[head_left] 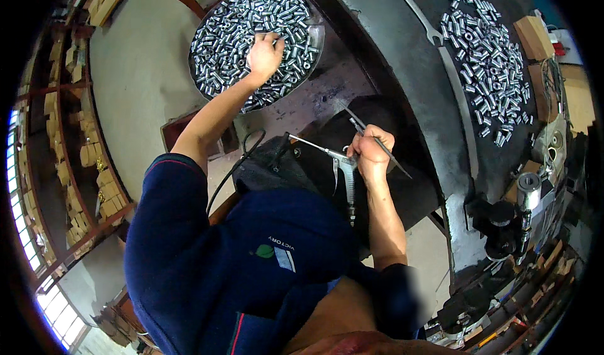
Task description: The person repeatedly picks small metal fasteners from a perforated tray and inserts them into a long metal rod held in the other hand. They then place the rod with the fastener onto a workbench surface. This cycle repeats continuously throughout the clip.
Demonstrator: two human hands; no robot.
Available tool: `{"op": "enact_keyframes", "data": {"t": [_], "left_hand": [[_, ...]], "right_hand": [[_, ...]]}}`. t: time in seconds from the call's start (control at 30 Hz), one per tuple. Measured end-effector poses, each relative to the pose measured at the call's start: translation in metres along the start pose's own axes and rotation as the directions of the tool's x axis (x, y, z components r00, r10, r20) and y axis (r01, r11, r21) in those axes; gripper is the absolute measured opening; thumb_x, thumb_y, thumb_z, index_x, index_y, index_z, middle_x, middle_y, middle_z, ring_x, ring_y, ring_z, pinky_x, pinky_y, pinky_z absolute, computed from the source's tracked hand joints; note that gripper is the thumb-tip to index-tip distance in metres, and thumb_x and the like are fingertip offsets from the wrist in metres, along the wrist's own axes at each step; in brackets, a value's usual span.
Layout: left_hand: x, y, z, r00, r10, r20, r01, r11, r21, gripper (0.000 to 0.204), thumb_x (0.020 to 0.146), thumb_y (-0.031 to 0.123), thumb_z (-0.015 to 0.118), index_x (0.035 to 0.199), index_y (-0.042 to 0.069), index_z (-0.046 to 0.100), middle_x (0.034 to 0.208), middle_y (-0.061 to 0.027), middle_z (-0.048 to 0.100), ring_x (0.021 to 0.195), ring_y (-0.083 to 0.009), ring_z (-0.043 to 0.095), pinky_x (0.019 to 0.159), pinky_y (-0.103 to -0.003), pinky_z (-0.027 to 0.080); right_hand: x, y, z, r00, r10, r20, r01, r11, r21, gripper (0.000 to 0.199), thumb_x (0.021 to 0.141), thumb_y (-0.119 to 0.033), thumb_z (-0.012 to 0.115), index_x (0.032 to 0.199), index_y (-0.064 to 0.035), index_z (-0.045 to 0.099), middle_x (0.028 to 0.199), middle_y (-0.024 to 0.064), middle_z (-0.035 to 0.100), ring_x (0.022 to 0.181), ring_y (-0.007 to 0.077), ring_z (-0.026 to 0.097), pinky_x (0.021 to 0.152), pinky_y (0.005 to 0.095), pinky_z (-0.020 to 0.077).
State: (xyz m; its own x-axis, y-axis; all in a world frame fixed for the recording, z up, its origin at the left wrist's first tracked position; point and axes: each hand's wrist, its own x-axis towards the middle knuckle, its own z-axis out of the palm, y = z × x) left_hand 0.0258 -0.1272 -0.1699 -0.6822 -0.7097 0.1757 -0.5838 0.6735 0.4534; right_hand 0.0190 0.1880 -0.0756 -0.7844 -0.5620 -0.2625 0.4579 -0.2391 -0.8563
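My left hand reaches out to a round metal tray heaped with small shiny metal cylinders. Its fingers are bent down into the pile and closed on some of them. My right hand is nearer my body and grips a thin dark rod that slants across a dark machine surface. A metal air blow gun with a long thin nozzle sits against the same hand, its handle hanging down. I wear a dark blue top.
A dark curved machine table at the right carries many more metal cylinders, with a cardboard box beside them. A black hose runs near my chest. Shelves of boxes line the left; machine parts stand lower right.
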Motion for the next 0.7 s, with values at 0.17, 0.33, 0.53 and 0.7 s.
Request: {"op": "enact_keyframes", "data": {"t": [0.17, 0.33, 0.53, 0.7], "left_hand": [[-0.002, 0.032, 0.016, 0.993, 0.117, 0.023, -0.118, 0.990, 0.082, 0.027, 0.083, 0.032, 0.052, 0.094, 0.010, 0.060, 0.096, -0.0148, 0.057, 0.080, -0.0343, 0.060, 0.068, -0.044, 0.048], [0.003, 0.029, 0.009, 0.965, 0.198, 0.171, -0.217, 0.972, 0.095, 0.030, 0.082, 0.036, 0.055, 0.099, 0.012, 0.060, 0.092, -0.0137, 0.057, 0.080, -0.0324, 0.060, 0.068, -0.044, 0.048], [0.020, 0.014, -0.023, 0.814, 0.434, 0.385, -0.459, 0.888, -0.032, 0.036, 0.079, 0.032, 0.060, 0.106, 0.009, 0.060, 0.098, -0.0150, 0.059, 0.083, -0.0315, 0.060, 0.075, -0.039, 0.048], [0.037, 0.001, -0.046, 0.871, 0.346, 0.347, -0.371, 0.929, 0.004, 0.035, 0.080, 0.032, 0.058, 0.102, 0.006, 0.061, 0.093, -0.0179, 0.062, 0.082, -0.0301, 0.062, 0.075, -0.038, 0.048]], "right_hand": [[-0.001, 0.003, -0.003, 1.000, -0.007, 0.000, 0.007, 0.998, -0.064, 0.021, 0.065, 0.001, 0.045, 0.048, -0.0043, 0.034, 0.047, 0.0029, 0.039, 0.039, 0.0124, 0.047, 0.039, 0.0250, 0.0352], [-0.001, 0.002, -0.005, 1.000, 0.013, -0.010, -0.013, 0.995, -0.095, 0.017, 0.063, 0.000, 0.043, 0.048, -0.0047, 0.035, 0.046, 0.0071, 0.042, 0.038, 0.0142, 0.042, 0.039, 0.0266, 0.0377], [-0.001, 0.002, -0.004, 1.000, -0.009, 0.003, 0.009, 0.996, -0.087, 0.017, 0.063, 0.001, 0.042, 0.048, -0.0047, 0.036, 0.045, 0.0072, 0.043, 0.037, 0.0144, 0.043, 0.040, 0.0261, 0.0370], [-0.002, -0.003, -0.005, 0.999, -0.050, -0.006, 0.049, 0.995, -0.085, 0.018, 0.063, 0.002, 0.041, 0.047, -0.0050, 0.035, 0.045, 0.0066, 0.041, 0.036, 0.0142, 0.042, 0.038, 0.0263, 0.0363]]}}
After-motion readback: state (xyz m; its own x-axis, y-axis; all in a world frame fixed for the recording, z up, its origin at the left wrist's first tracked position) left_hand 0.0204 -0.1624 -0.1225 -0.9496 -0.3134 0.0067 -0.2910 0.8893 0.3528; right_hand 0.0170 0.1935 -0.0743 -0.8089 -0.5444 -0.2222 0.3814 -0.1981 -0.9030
